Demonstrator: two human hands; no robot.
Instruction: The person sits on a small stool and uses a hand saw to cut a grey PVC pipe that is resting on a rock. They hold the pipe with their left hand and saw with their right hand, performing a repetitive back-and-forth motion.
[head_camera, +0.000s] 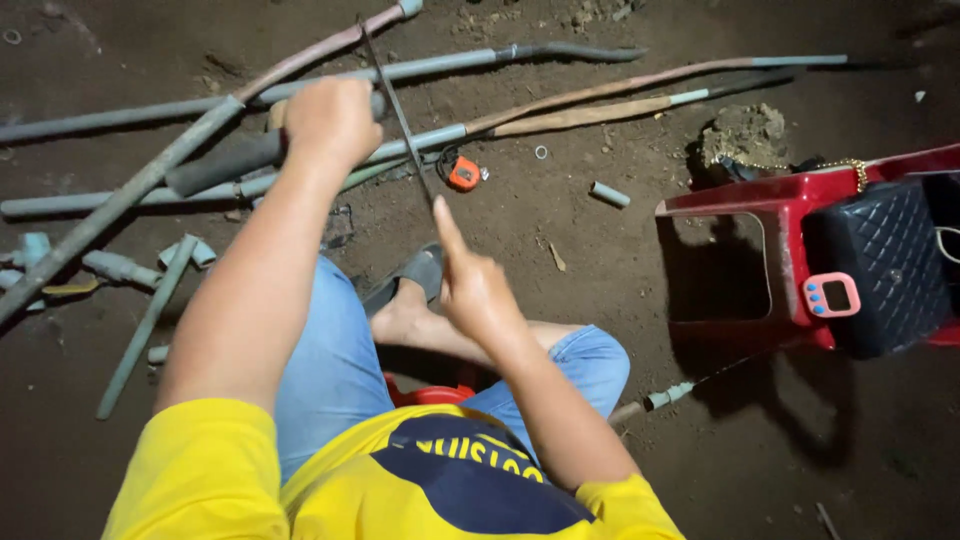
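My left hand (332, 120) is closed around a dark grey pipe (225, 162) that lies across several other pipes on the dirt. My right hand (478, 292) grips the near end of a thin, dark saw blade (398, 115), with the forefinger stretched along it. The blade runs up and away, crossing the pipe just right of my left hand. My foot in a grey sandal (415, 272) rests below the blade. I sit on a red stool (432, 394).
Long grey and brownish pipes (600, 92) lie across the ground, with short offcuts (609, 194) and fittings at the left. An orange tape measure (462, 172) sits near the pipes. A red plastic chair (790, 200) at the right holds a black quilted bag (885, 262) and a pink timer (832, 296).
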